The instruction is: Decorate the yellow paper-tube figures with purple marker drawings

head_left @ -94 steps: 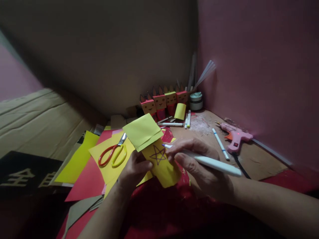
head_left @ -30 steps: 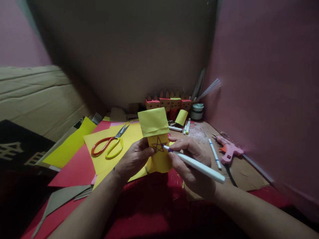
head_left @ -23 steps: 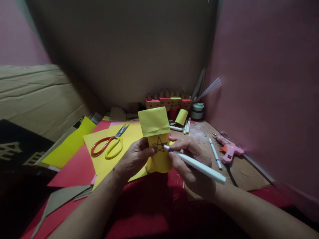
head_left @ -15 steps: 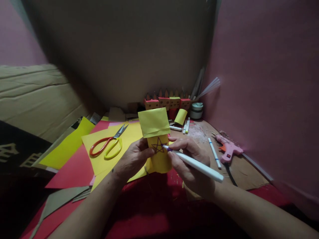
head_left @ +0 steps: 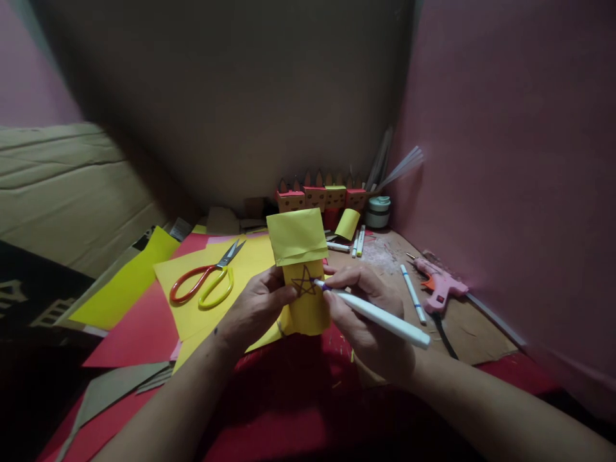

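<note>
A yellow paper figure, with a box-shaped head on a tube body, is held upright in front of me. My left hand is closed on the left side of the tube, thumb in front. On the tube's front is a dark outlined star. My right hand grips a white marker with a purple collar; its tip is at the right part of the star. Scissors with one red and one yellow handle lie spread on yellow paper to the left.
Several cardboard box figures stand at the back, near a yellow paper tube and a lidded jar. On the right lie a pink glue gun and another marker. Red paper and cardboard strips lie left.
The view has shifted slightly, so the background sits a little further left. Both hands, the figure and the marker keep nearly the same pose, the tip still at the star.
</note>
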The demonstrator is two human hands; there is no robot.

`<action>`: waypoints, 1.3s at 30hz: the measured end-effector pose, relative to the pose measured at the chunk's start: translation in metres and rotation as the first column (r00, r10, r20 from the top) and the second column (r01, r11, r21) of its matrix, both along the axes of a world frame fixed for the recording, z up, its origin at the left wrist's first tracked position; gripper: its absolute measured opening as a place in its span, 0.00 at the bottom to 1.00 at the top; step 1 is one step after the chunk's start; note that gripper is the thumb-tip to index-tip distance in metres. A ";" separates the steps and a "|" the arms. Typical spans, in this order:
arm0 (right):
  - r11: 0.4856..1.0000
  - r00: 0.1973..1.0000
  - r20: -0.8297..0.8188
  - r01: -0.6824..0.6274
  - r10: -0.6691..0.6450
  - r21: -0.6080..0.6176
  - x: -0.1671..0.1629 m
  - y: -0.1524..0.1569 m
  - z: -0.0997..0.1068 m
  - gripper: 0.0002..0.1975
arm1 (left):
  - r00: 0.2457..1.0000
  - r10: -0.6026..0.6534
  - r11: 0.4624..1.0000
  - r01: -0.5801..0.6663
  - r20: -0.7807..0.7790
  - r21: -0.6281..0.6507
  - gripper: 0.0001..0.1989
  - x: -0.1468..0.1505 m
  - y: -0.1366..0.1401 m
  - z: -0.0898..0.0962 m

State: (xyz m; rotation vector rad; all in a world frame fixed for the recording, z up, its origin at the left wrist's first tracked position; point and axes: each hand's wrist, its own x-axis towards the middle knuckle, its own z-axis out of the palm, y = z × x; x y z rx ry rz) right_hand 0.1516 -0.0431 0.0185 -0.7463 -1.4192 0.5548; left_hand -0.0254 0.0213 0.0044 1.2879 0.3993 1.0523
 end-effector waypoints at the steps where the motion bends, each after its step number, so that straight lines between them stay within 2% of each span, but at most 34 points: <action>1: 1.000 1.000 -0.005 0.000 0.000 -0.003 0.000 0.000 0.000 0.04 | 1.000 0.003 1.000 -0.003 0.000 0.004 0.18 0.000 0.000 0.000; 10: 0.998 0.999 -0.026 -0.028 0.027 -0.050 0.002 0.000 0.002 0.04 | 1.000 -0.008 1.000 0.008 -0.018 0.003 0.17 0.001 -0.003 0.005; 19: 0.997 0.999 -0.025 -0.032 0.030 -0.074 0.005 0.003 -0.005 0.04 | 0.998 0.054 0.997 -0.056 -0.038 -0.048 0.20 0.002 -0.004 0.006; 27: 0.995 0.998 -0.054 -0.046 0.041 -0.088 0.008 0.004 0.003 0.03 | 0.996 0.072 0.994 -0.077 -0.056 -0.074 0.22 0.000 -0.003 0.005; 39: 0.990 0.997 -0.059 -0.053 0.046 -0.129 0.011 0.006 0.002 0.04 | 0.993 0.090 0.989 -0.098 -0.070 -0.113 0.18 0.000 -0.004 0.007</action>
